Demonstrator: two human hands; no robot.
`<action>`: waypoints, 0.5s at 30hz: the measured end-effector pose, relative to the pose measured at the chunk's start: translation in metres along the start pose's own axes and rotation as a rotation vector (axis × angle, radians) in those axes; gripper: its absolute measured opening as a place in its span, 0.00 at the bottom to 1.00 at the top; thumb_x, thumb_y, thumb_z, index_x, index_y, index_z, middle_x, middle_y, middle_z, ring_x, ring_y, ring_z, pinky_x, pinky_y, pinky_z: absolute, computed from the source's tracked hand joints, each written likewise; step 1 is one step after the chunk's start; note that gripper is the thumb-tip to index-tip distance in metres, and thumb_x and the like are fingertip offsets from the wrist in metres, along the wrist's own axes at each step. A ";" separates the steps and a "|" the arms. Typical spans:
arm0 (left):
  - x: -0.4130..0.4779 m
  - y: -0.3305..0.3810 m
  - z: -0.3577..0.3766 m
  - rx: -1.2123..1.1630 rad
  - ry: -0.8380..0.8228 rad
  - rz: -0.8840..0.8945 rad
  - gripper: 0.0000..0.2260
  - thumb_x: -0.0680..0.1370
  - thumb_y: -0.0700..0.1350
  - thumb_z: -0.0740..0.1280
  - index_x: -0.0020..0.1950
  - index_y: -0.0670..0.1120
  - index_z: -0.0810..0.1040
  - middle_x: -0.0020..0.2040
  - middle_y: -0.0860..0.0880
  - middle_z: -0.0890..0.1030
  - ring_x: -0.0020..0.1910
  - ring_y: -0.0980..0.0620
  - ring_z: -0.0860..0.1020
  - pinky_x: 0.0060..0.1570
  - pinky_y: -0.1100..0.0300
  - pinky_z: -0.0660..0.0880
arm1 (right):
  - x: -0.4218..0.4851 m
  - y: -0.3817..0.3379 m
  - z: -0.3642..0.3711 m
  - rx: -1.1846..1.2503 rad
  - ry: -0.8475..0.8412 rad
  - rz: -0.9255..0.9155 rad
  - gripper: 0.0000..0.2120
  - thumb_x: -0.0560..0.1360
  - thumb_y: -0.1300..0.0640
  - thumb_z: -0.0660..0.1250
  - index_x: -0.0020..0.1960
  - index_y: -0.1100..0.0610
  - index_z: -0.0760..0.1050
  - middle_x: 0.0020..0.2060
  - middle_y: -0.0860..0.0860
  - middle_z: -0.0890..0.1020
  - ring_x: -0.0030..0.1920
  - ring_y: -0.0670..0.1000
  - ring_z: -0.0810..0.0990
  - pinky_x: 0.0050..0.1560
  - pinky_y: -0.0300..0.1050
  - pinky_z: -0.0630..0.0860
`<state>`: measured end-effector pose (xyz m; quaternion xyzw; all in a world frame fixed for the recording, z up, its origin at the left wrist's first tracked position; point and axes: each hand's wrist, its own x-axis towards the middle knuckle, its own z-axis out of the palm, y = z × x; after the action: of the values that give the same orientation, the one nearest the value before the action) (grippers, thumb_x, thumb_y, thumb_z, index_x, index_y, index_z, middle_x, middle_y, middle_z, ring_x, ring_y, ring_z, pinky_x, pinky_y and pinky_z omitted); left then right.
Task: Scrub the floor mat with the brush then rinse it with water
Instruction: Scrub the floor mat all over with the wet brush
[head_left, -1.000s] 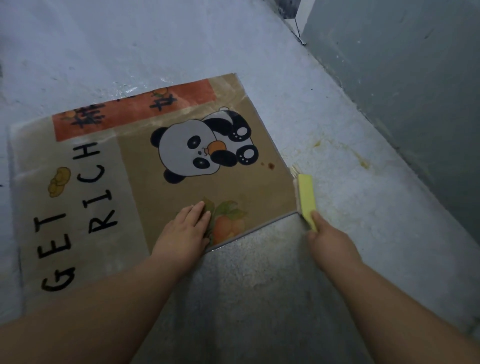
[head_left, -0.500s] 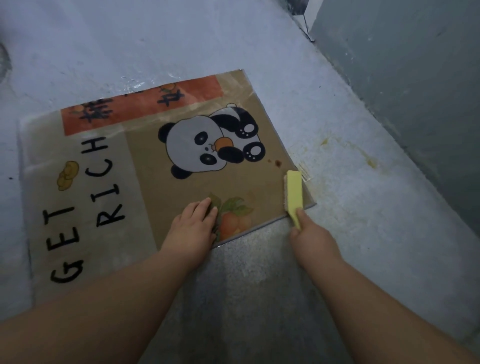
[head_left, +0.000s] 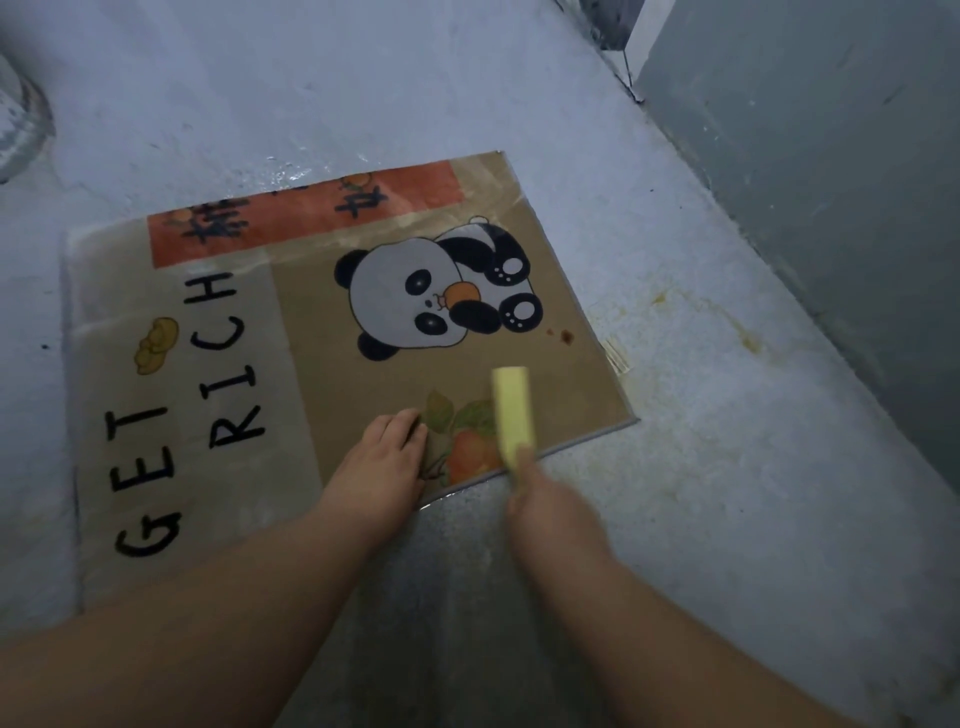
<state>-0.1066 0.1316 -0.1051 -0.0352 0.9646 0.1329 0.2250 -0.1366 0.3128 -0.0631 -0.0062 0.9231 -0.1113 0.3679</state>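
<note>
A tan floor mat (head_left: 311, 364) with a panda, an orange strip and the words GET RICH lies flat on the wet grey floor. My left hand (head_left: 382, 467) presses palm-down on the mat's near edge, beside the printed oranges. My right hand (head_left: 550, 514) grips a yellow brush (head_left: 511, 410) by its near end; the brush lies over the mat's near right part, blurred by motion. A small brown stain (head_left: 566, 336) marks the mat near its right edge, beyond the brush.
A grey wall (head_left: 831, 182) runs along the right side. Yellowish stains (head_left: 748, 340) mark the floor between mat and wall. A round grey object (head_left: 21, 114) sits at the far left edge. A dark gap (head_left: 608, 21) opens at the far corner.
My right hand has swept the brush leftwards, from the mat's right edge onto the mat near the printed oranges. My left hand has stayed pressed on the mat.
</note>
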 end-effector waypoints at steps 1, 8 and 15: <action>-0.003 -0.002 -0.001 -0.011 -0.003 -0.013 0.29 0.79 0.48 0.61 0.77 0.43 0.55 0.78 0.47 0.52 0.76 0.46 0.52 0.73 0.53 0.60 | -0.008 -0.013 0.013 -0.031 -0.050 -0.090 0.25 0.82 0.54 0.49 0.77 0.41 0.49 0.54 0.58 0.79 0.52 0.57 0.78 0.45 0.47 0.70; -0.017 -0.023 -0.007 0.005 -0.026 -0.101 0.29 0.80 0.47 0.61 0.77 0.42 0.55 0.77 0.46 0.51 0.74 0.45 0.54 0.75 0.55 0.56 | 0.034 0.055 -0.050 -0.032 0.156 0.164 0.25 0.81 0.50 0.52 0.78 0.43 0.52 0.57 0.60 0.78 0.47 0.58 0.75 0.46 0.48 0.70; -0.017 -0.018 -0.010 0.050 -0.078 -0.119 0.28 0.80 0.43 0.58 0.78 0.39 0.51 0.78 0.44 0.48 0.75 0.43 0.52 0.75 0.55 0.50 | -0.017 -0.036 0.026 -0.038 -0.148 -0.137 0.26 0.82 0.50 0.50 0.77 0.40 0.47 0.57 0.59 0.79 0.55 0.58 0.78 0.51 0.50 0.72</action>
<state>-0.0938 0.1120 -0.0934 -0.0814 0.9544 0.0964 0.2707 -0.1092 0.2745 -0.0628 -0.0844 0.8928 -0.1176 0.4266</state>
